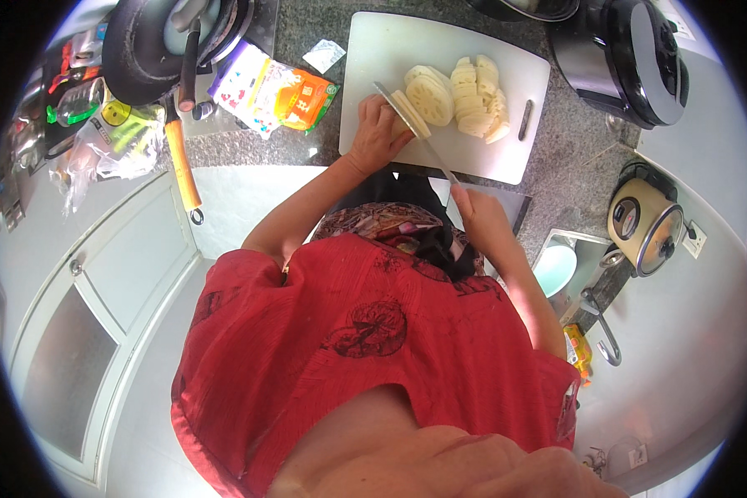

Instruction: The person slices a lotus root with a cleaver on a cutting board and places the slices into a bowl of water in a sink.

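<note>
On a white cutting board (404,43) lies sliced lotus root. My left hand (376,134) grips a lotus root piece (416,119) at the board's left side, fingers partly hidden behind the blade. A kitchen knife (432,152) is held by its handle in my right hand (480,211), its blade slanting up and left across that piece, close to my left fingers. Just right of the blade rest several round lotus root slices (431,96), overlapping, their holes showing. Farther right sits a pile of smaller cut lotus root pieces (479,99).
Left of the board lie a plastic food packet (274,90) and a small white packet (324,56). A black wok (143,56) stands at upper left; a wooden handle (182,165) juts past the counter edge. A black cooker (616,59), beige rice cooker (644,218) and sink (582,243) are rightward.
</note>
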A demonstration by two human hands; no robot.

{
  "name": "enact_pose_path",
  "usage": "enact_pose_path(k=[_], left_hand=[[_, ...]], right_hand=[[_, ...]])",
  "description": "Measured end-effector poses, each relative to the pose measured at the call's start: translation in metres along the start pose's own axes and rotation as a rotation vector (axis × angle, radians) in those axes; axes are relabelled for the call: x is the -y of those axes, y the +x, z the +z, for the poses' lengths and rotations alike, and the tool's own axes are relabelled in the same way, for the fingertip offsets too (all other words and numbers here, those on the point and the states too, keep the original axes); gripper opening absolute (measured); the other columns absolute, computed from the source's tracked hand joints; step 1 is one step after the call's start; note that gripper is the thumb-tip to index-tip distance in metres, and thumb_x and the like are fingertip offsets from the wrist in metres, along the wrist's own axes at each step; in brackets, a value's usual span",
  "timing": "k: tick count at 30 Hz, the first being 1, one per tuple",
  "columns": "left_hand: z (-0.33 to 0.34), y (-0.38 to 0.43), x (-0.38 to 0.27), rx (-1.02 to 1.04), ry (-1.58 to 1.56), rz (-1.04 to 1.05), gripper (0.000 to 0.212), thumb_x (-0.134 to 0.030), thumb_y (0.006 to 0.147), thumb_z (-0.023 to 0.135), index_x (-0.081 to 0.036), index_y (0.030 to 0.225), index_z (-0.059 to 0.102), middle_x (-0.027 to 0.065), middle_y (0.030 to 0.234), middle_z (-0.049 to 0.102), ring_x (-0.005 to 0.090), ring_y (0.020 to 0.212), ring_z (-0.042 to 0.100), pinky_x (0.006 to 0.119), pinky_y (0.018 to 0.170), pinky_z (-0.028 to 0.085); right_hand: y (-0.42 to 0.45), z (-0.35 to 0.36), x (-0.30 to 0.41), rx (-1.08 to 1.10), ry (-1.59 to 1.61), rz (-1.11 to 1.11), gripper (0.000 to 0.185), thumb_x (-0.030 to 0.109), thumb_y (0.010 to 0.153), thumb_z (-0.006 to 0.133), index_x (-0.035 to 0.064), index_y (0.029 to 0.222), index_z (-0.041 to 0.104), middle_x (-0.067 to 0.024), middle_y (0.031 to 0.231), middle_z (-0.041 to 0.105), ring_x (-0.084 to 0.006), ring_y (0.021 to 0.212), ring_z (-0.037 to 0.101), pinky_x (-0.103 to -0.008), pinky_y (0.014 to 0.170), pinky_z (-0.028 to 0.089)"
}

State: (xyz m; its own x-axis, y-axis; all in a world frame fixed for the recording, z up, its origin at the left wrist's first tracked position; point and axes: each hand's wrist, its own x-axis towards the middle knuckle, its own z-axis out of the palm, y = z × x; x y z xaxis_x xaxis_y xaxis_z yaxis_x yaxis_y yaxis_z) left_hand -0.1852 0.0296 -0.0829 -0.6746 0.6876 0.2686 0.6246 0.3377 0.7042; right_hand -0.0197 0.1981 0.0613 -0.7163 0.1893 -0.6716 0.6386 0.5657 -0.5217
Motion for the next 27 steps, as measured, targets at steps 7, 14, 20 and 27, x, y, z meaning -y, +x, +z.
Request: enact_pose_path(k=[7, 14, 20, 27], left_hand=[[0.007, -0.001, 0.005, -0.052, -0.049, 0.045, 0.053, -0.024, 0.074, 0.079, -0.001, 0.112, 0.05, 0.0212, 0.121, 0.044, 0.0428, 0.112, 0.043, 0.051, 0.1, 0.035], [-0.022, 0.002, 0.005, 0.078, 0.071, -0.037, 0.045, -0.021, 0.073, 0.079, -0.004, 0.103, 0.05, 0.0196, 0.115, 0.046, 0.038, 0.108, 0.045, 0.048, 0.095, 0.037], [-0.03, 0.061, -0.022, 0.191, 0.166, -0.075, 0.062, -0.017, 0.07, 0.078, -0.008, 0.124, 0.051, 0.0201, 0.131, 0.045, 0.039, 0.12, 0.042, 0.047, 0.102, 0.036], [0.011, 0.117, 0.013, 0.708, 0.33, 0.122, 0.073, -0.017, 0.069, 0.079, -0.012, 0.135, 0.047, 0.0191, 0.137, 0.044, 0.04, 0.128, 0.04, 0.045, 0.105, 0.038]], right_hand=[[0.105, 0.024, 0.002, -0.036, 0.127, 0.008, 0.061, 0.051, 0.099, 0.039, -0.0041, 0.089, 0.064, -0.0285, 0.087, 0.063, -0.0494, 0.086, 0.059, -0.0528, 0.081, 0.045], [0.084, 0.017, -0.005, -0.15, 0.384, -0.102, 0.058, 0.049, 0.1, 0.041, -0.005, 0.091, 0.061, -0.009, 0.053, 0.047, -0.0204, 0.047, 0.047, -0.0365, 0.05, 0.04], [0.045, 0.003, -0.004, -0.26, 0.745, 0.06, 0.064, 0.051, 0.101, 0.039, -0.0082, 0.092, 0.061, -0.0017, 0.046, 0.044, -0.0118, 0.038, 0.041, -0.0279, 0.042, 0.036], [0.03, 0.028, -0.038, -0.272, 0.818, 0.11, 0.071, 0.056, 0.101, 0.036, -0.0094, 0.093, 0.061, -0.0018, 0.045, 0.044, -0.0119, 0.037, 0.043, -0.0279, 0.04, 0.036]])
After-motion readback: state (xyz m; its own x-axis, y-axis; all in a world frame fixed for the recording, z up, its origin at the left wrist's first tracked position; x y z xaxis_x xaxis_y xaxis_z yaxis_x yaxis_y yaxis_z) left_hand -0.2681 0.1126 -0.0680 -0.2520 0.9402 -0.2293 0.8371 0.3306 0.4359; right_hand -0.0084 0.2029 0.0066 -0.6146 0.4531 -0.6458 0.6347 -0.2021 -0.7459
